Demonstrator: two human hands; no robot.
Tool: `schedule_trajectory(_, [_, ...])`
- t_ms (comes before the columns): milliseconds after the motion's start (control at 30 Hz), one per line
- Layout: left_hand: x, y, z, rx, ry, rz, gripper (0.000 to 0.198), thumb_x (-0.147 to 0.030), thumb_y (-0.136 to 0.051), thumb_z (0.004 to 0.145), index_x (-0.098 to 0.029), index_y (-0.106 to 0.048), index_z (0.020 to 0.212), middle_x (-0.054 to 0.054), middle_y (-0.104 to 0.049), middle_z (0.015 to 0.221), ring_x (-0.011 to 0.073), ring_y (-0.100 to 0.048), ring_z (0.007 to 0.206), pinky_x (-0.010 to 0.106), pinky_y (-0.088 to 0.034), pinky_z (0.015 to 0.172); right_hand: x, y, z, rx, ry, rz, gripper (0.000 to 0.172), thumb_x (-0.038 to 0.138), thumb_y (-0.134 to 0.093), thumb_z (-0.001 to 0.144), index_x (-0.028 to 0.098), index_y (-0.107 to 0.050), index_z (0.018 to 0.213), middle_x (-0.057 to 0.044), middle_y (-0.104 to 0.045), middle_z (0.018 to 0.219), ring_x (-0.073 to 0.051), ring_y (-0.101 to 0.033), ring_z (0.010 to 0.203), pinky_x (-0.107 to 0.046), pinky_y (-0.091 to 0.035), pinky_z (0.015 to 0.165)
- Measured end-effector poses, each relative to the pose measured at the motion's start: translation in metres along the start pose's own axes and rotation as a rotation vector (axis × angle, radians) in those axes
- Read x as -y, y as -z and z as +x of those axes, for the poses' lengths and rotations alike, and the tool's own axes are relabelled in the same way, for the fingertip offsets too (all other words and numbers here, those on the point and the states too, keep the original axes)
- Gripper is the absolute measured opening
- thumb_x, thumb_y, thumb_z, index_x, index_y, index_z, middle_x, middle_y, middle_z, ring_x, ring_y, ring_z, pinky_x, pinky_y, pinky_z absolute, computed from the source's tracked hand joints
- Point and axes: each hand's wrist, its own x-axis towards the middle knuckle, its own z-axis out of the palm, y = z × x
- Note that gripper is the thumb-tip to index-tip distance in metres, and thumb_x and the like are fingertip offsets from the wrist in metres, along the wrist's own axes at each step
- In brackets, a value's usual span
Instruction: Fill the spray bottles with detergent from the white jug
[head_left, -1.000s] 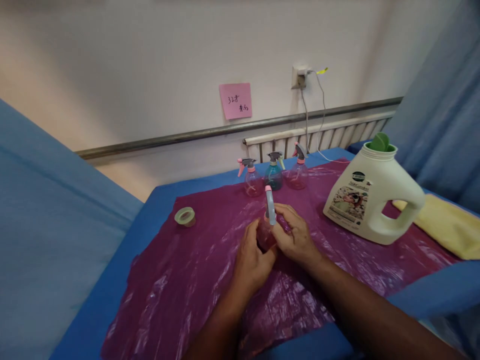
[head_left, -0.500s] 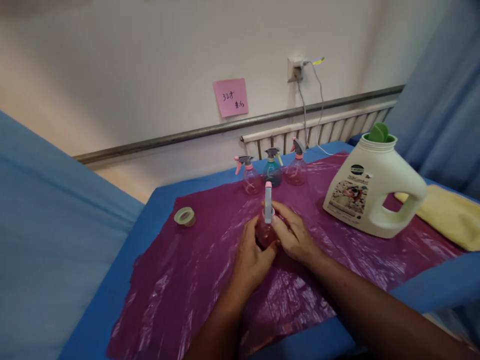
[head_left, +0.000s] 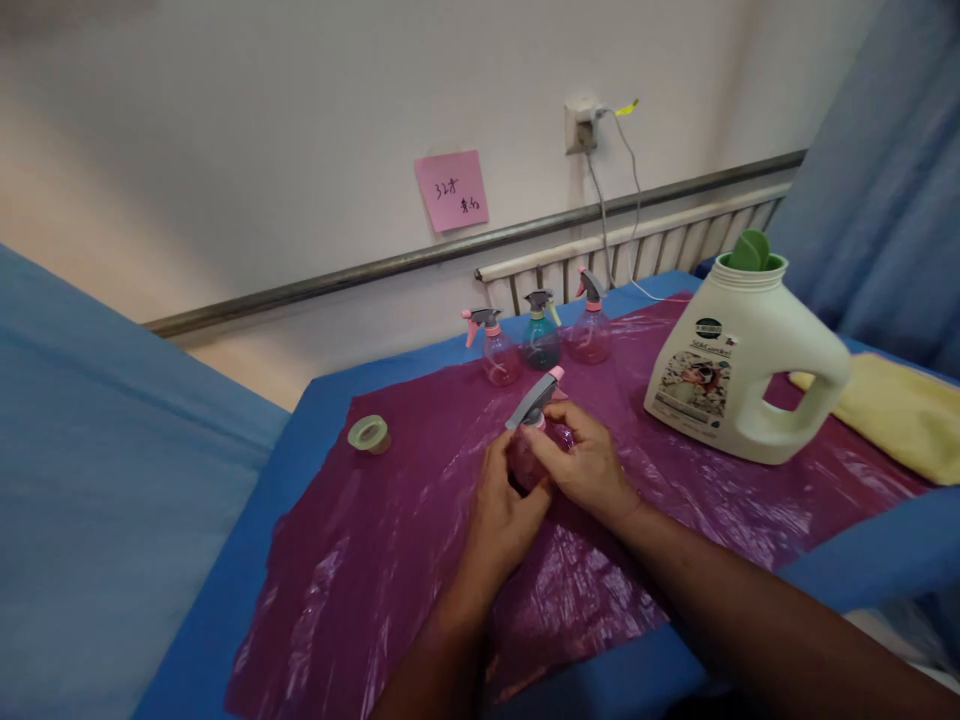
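A small pink spray bottle (head_left: pixel 529 462) stands on the purple plastic sheet (head_left: pixel 390 570) in the middle of the table. Its grey trigger head (head_left: pixel 534 398) with a pink nozzle points up and to the right. My left hand (head_left: pixel 504 510) wraps round the bottle's body from the left. My right hand (head_left: pixel 585 462) grips the bottle's neck just under the trigger head. Most of the bottle's body is hidden by my fingers.
Three more spray bottles, pink (head_left: pixel 496 348), teal (head_left: pixel 541 334) and pink (head_left: pixel 589 326), stand in a row at the table's far edge. A big white detergent jug (head_left: pixel 739 365) with a green cap stands to the right, beside a yellow cloth (head_left: pixel 892 412). A tape roll (head_left: pixel 369 433) lies left.
The trigger head has turned: it stood straight up before and now slants up to the right. Both hands have stayed on the bottle.
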Motion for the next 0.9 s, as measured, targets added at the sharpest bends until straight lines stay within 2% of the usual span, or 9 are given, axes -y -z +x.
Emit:
schedule_trajectory(133, [-0.003,0.000,0.001,-0.016,0.020,0.008,0.066,-0.028,-0.086,0.089,-0.029,-0.060,0.150,0.011,-0.072,0.143,0.0317,-0.070,0.132,0.053,-0.053,0.117,0.000,-0.008,0.001,-0.056,-0.063,0.019,0.020,0.038,-0.080,0.085,0.027,-0.068,0.098,-0.002,-0.079,0.098,-0.024,-0.074,0.095,-0.038,-0.058,0.088])
schedule_trajectory(300, [-0.004,-0.001,0.001,-0.004,0.028,0.014,0.066,-0.029,-0.086,0.090,-0.029,-0.060,0.151,0.010,-0.073,0.138,0.0315,-0.070,0.131,0.052,-0.055,0.115,-0.004,-0.012,0.004,-0.076,-0.117,0.013,0.033,0.042,-0.086,0.077,0.028,-0.061,0.095,0.001,-0.073,0.092,-0.021,-0.069,0.086,-0.036,-0.055,0.080])
schedule_trajectory(400, [-0.002,-0.002,0.001,0.017,0.018,-0.021,0.066,-0.032,-0.086,0.091,-0.028,-0.059,0.151,0.010,-0.073,0.137,0.0314,-0.070,0.130,0.051,-0.055,0.115,-0.004,-0.010,0.003,-0.051,-0.093,0.070,0.043,0.040,-0.089,0.076,0.027,-0.062,0.107,-0.002,-0.076,0.105,-0.024,-0.072,0.096,-0.040,-0.058,0.090])
schedule_trajectory(467, [-0.001,-0.002,0.000,0.017,0.017,-0.028,0.067,-0.033,-0.087,0.091,-0.029,-0.059,0.151,0.011,-0.073,0.139,0.0327,-0.070,0.131,0.053,-0.055,0.115,-0.003,-0.006,0.002,0.000,-0.042,0.095,0.046,0.037,-0.085,0.082,0.028,-0.064,0.121,-0.005,-0.077,0.118,-0.026,-0.073,0.108,-0.044,-0.058,0.101])
schedule_trajectory(533, [-0.001,-0.002,0.000,0.010,0.025,-0.015,0.069,-0.035,-0.089,0.089,-0.029,-0.059,0.151,0.011,-0.071,0.141,0.0347,-0.069,0.132,0.056,-0.055,0.116,-0.001,-0.003,0.000,0.060,0.008,0.078,0.043,0.034,-0.077,0.090,0.029,-0.066,0.132,-0.007,-0.077,0.127,-0.028,-0.073,0.118,-0.047,-0.056,0.109])
schedule_trajectory(633, [-0.002,-0.001,0.000,0.002,0.031,0.012,0.071,-0.037,-0.090,0.088,-0.029,-0.058,0.151,0.013,-0.071,0.144,0.0362,-0.068,0.135,0.058,-0.053,0.118,0.001,0.000,-0.001,0.092,0.058,0.044,0.037,0.031,-0.067,0.098,0.032,-0.071,0.136,-0.007,-0.079,0.131,-0.029,-0.073,0.124,-0.049,-0.055,0.113])
schedule_trajectory(700, [-0.004,-0.001,0.000,0.003,0.029,0.019,0.070,-0.037,-0.089,0.089,-0.028,-0.058,0.151,0.013,-0.071,0.145,0.0357,-0.067,0.136,0.058,-0.052,0.119,0.002,0.001,0.001,0.084,0.090,0.019,0.033,0.030,-0.066,0.100,0.032,-0.075,0.131,-0.007,-0.080,0.128,-0.029,-0.073,0.122,-0.049,-0.056,0.111])
schedule_trajectory(800, [-0.004,-0.002,0.000,0.006,0.032,0.009,0.068,-0.035,-0.089,0.090,-0.028,-0.058,0.151,0.013,-0.071,0.144,0.0346,-0.068,0.136,0.056,-0.052,0.119,0.004,0.002,0.006,0.079,0.124,-0.066,0.019,0.032,-0.066,0.100,0.029,-0.078,0.114,-0.008,-0.081,0.115,-0.029,-0.074,0.111,-0.046,-0.057,0.103])
schedule_trajectory(900, [-0.002,-0.003,0.000,0.003,0.018,-0.007,0.067,-0.033,-0.090,0.089,-0.028,-0.060,0.148,0.012,-0.071,0.143,0.0350,-0.069,0.134,0.057,-0.052,0.119,0.009,0.003,0.010,0.070,0.144,-0.153,0.009,0.028,-0.065,0.096,0.027,-0.074,0.096,-0.007,-0.078,0.098,-0.028,-0.072,0.098,-0.043,-0.056,0.093])
